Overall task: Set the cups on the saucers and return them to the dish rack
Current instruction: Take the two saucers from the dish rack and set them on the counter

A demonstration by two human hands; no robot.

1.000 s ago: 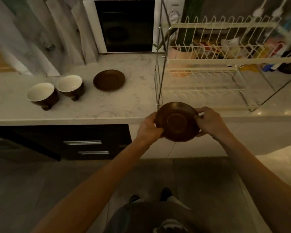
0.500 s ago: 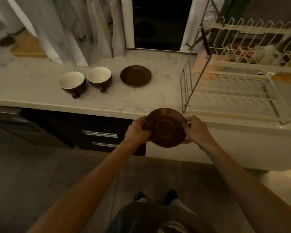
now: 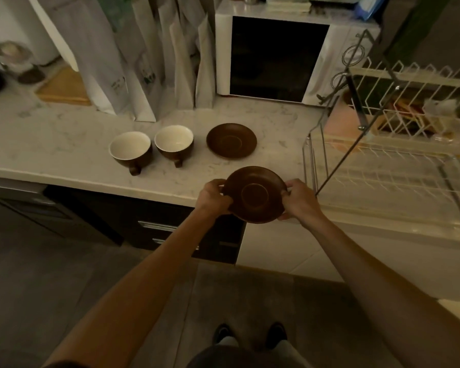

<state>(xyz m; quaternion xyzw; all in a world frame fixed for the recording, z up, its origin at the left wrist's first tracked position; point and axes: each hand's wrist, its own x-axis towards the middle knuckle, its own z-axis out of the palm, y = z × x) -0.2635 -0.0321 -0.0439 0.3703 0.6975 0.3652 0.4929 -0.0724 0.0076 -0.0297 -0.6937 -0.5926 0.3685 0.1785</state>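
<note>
Held saucer (image 3: 255, 195) has moved left from the rack (image 3: 398, 166), nearer the cups (image 3: 130, 148); face up, level. Both hands' (image 3: 214, 196) (image 3: 300, 199) fingers pinch its rim.

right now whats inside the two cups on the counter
Both cups, the left cup and the right cup, show pale, bare interiors: nothing in either as far as the head view reaches. The near inner wall of each is hidden by its own rim.

Matt brown glazed saucer (image 3: 255, 195), cups (image 3: 131, 148) glossy cream inside; veined marble counter (image 3: 64, 144); metal-framed wire rack (image 3: 383, 166)
</note>
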